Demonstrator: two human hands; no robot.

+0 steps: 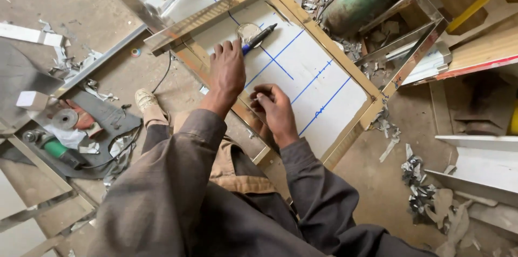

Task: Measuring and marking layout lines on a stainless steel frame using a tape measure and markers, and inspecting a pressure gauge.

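Both our hands rest on the white panel (318,87): left hand (226,70) flat, marker (258,39) slanting just beyond its fingertips; right hand (276,110) curled shut, empty.

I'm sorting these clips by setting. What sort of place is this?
Most likely a metal fabrication workshop. A shiny metal frame lies over a white sheet ruled with blue lines, metal offcuts litter the bare floor, and an angle grinder lies nearby. The left hand rests by a marker.
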